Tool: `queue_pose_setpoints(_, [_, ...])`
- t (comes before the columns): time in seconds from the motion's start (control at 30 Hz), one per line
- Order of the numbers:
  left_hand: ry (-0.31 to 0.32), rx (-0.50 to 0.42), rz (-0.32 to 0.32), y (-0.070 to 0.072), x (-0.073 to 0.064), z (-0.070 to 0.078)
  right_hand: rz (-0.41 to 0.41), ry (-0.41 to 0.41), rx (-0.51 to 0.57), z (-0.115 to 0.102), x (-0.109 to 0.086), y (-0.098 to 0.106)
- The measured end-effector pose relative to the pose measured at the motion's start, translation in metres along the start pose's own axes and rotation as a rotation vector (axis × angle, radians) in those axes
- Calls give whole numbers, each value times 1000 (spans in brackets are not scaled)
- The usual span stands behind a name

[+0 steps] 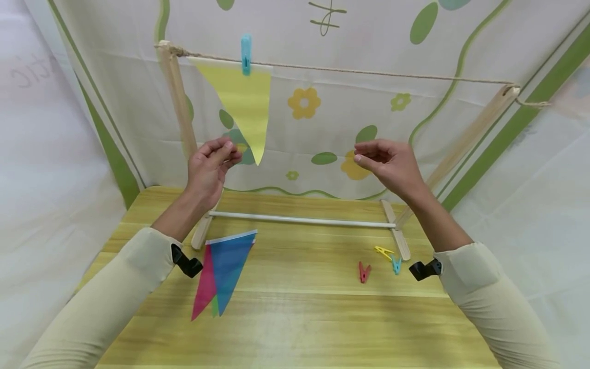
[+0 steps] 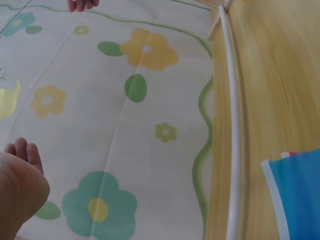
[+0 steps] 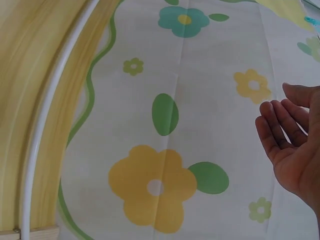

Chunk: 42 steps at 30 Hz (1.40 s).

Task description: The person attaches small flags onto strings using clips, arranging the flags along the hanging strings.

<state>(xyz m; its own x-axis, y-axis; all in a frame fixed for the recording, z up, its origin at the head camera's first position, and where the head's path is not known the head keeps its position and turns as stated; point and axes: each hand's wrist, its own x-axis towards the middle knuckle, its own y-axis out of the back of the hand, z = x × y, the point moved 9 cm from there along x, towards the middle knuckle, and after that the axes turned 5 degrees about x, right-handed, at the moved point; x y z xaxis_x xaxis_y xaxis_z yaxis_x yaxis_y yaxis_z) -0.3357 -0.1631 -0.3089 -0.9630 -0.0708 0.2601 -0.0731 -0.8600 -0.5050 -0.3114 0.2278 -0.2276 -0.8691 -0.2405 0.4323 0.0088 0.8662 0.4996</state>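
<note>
A yellow pennant (image 1: 246, 97) hangs from the twine (image 1: 369, 73) under a blue clothespin (image 1: 246, 55). My left hand (image 1: 209, 166) is in the air just left of the pennant's tip, its fingers loosely bent and holding nothing. To the right, my right hand (image 1: 392, 166) is also raised below the twine; in the right wrist view this hand (image 3: 295, 135) has relaxed fingers and an empty palm. A blue pennant (image 1: 232, 269) lies on the table over a pink pennant (image 1: 206, 287), with a bit of green showing beneath.
Wooden posts (image 1: 177, 97) hold the twine, joined low down by a white rod (image 1: 299, 220). Near the right foot lie a red clothespin (image 1: 364, 272), a yellow clothespin (image 1: 384, 251) and a blue clothespin (image 1: 396, 265). A flower-patterned cloth (image 1: 304, 138) hangs behind the wooden table (image 1: 299, 328).
</note>
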Motion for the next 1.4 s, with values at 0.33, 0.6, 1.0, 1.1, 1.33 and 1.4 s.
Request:
queue_pose_setpoints(0.33, [34,48,-6,12,-8,-8,-23,-88,-47,24,-15,-4])
queue_pose_setpoints(0.6, [60,83,-17,18,-12,-16,-42,-126,-42,38,-25,-9])
queue_pose_setpoints(1.0, [95,138,-34,25,-18,-30,-54,-194,-72,63,-47,-7])
queue_pose_setpoints(1.1, [99,142,-39,28,-20,-33,-66,-193,-81,71,-54,-8])
queue_pose_setpoints(1.33, [139,157,-60,32,-22,-39,-70,-228,-121,87,-69,-7])
queue_pose_setpoints(1.4, [152,163,-68,33,-22,-42,-77,-241,-135,91,-73,-7])
